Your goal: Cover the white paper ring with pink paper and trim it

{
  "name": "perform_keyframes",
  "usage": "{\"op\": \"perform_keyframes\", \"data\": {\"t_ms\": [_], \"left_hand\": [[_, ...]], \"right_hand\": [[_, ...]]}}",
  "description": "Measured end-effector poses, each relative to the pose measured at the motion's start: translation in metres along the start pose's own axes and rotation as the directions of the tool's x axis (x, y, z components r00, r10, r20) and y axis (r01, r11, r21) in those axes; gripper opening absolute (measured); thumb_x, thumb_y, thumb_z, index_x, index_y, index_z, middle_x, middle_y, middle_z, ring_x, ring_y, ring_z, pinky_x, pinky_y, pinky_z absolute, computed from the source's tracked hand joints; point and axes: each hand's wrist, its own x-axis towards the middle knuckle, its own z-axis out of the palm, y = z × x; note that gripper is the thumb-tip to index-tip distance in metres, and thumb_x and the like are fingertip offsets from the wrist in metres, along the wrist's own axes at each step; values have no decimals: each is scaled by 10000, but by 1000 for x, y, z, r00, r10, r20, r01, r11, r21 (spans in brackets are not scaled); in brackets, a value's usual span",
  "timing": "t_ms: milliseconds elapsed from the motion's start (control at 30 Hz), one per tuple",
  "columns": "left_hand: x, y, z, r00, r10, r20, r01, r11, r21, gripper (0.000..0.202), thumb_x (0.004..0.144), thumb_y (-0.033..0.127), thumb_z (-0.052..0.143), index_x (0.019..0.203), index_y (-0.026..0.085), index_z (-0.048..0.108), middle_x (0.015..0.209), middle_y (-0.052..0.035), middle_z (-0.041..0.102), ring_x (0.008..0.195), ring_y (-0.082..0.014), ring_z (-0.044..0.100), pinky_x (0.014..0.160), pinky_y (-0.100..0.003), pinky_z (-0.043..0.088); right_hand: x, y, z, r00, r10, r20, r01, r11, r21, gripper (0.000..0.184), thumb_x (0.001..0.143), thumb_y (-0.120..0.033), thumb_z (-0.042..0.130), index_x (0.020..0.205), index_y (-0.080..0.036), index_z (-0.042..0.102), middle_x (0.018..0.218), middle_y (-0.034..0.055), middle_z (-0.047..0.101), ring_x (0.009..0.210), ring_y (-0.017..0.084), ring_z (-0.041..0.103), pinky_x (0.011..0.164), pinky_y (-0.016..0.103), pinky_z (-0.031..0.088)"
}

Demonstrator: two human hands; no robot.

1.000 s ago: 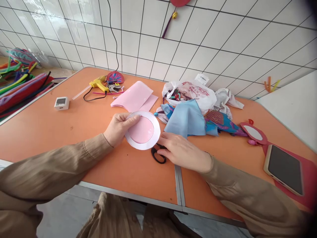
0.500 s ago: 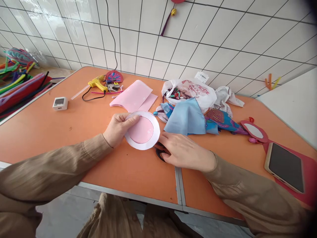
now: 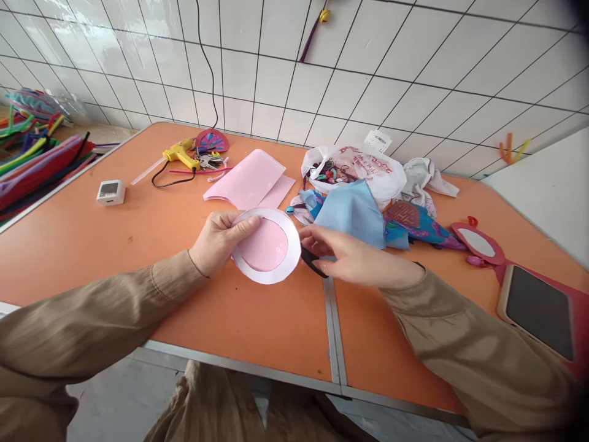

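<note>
My left hand (image 3: 222, 238) pinches the left edge of a white paper ring (image 3: 271, 277), thumb on top. Pink paper (image 3: 264, 245) fills the ring's round opening, apparently lying behind it. Close to the ring's right edge, my right hand (image 3: 343, 255) is closed on a pair of scissors (image 3: 315, 263). Only their black handle shows; the blades are hidden, so whether they touch the paper I cannot tell. Just beyond the ring lies a folded pink sheet (image 3: 248, 178) on the orange table (image 3: 257, 331).
A blue cloth (image 3: 352, 212) lies before a white plastic bag (image 3: 368, 169) of small trinkets. At the back left are a yellow glue gun (image 3: 181, 155), keys (image 3: 210, 161) and a white device (image 3: 111, 192). A phone (image 3: 538, 310) rests at the right, near an oval red-and-white piece (image 3: 478, 242).
The right hand has moved up and slightly right with the scissors, their handle now turned more sideways. The ring in my left hand has tilted a little. The view has shifted slightly.
</note>
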Motion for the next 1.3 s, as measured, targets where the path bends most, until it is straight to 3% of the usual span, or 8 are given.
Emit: {"op": "perform_keyframes", "data": {"t_ms": [100, 167, 300, 367, 500, 667, 967, 1300], "left_hand": [[-3, 4, 1, 1000, 29, -1, -29, 1000, 6, 350, 734, 496, 764, 636, 164, 717, 536, -4, 594, 490, -118, 502, 451, -240, 410], [-4, 7, 1, 999, 36, 8, -36, 999, 12, 357, 731, 497, 766, 623, 162, 708, 564, -11, 618, 507, -120, 516, 459, -238, 412], [-4, 7, 2, 999, 33, 21, -34, 999, 42, 371, 721, 511, 767, 632, 156, 710, 593, -21, 639, 531, -127, 529, 473, -238, 417], [-3, 5, 1, 999, 35, 12, -35, 998, 53, 370, 722, 514, 764, 644, 156, 716, 587, -19, 632, 527, -126, 523, 472, -237, 415], [-2, 3, -1, 1000, 24, -8, -23, 997, 80, 367, 729, 517, 754, 668, 155, 729, 558, -13, 609, 497, -123, 504, 441, -235, 391], [-1, 3, 0, 1000, 16, -15, -15, 997, 74, 358, 715, 510, 767, 693, 154, 744, 585, -19, 640, 515, -128, 526, 464, -236, 413], [2, 2, -3, 996, 64, -67, -56, 991, 121, 339, 747, 490, 744, 659, 163, 735, 547, -4, 593, 491, -122, 499, 443, -238, 402], [0, 4, -3, 992, 104, -72, -89, 978, 186, 331, 758, 494, 725, 725, 167, 765, 562, -3, 594, 505, -129, 511, 436, -239, 417]], "right_hand": [[8, 17, -3, 998, -59, -3, 58, 960, 273, 480, 789, -246, 616, 1252, -199, 501, 1018, 70, 623, 950, 176, 613, 844, 350, 517], [12, 24, -5, 999, -30, -33, 41, 917, 398, 532, 772, -385, 691, 1237, -194, 514, 957, 62, 606, 871, 173, 614, 811, 361, 525], [10, 22, -9, 996, -81, -47, 94, 850, 519, 658, 697, -701, 682, 1107, -201, 556, 907, 47, 539, 790, 164, 571, 790, 365, 518], [7, 17, -10, 990, -133, -52, 140, 837, 529, 686, 673, -777, 638, 1049, -209, 555, 907, 52, 532, 797, 176, 562, 775, 363, 514], [5, 16, -7, 968, -222, -114, 250, 861, 444, 633, 746, -754, 588, 1044, -197, 557, 853, 51, 550, 729, 167, 556, 694, 332, 491], [7, 22, 5, 936, -301, -180, 351, 823, 446, 568, 795, -646, 635, 1086, -161, 585, 846, 52, 585, 712, 145, 581, 660, 292, 476], [9, 22, 19, 938, -134, -321, 269, 864, 426, 661, 678, -728, 674, 1040, -177, 646, 722, 32, 587, 652, 159, 543, 610, 304, 447], [8, 25, 25, 936, -143, -322, 284, 847, 449, 577, 731, -631, 698, 1031, -138, 683, 707, 33, 592, 608, 124, 548, 527, 246, 430]]}}
